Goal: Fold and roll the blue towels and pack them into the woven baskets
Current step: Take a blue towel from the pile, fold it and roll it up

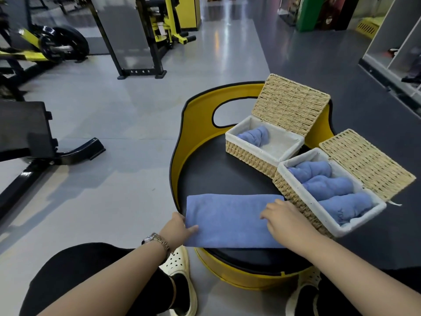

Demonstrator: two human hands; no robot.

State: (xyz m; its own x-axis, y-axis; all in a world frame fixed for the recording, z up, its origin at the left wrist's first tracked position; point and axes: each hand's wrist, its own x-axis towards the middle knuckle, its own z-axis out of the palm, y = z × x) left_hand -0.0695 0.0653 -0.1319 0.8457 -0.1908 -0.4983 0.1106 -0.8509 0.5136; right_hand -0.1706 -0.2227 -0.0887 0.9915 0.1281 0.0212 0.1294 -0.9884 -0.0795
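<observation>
A folded blue towel [227, 221] lies flat across the near part of a round black seat [216, 176] with a yellow rim. My left hand [176, 229] pinches the towel's left edge, thumb on top. My right hand [283, 218] rests flat on the towel's right end, fingers spread. The far woven basket [252, 156], lid open, holds one rolled blue towel [254, 135] at its left side. The near woven basket [303, 201], lid open, holds three rolled blue towels [325, 184] side by side.
The yellow backrest [198, 110] with a handle cutout curves behind the seat. Gym machines [57, 46] and a black bench [25, 133] stand on the grey floor to the left. Shelving [396, 46] is at the right. My knees and white shoes [180, 270] are below.
</observation>
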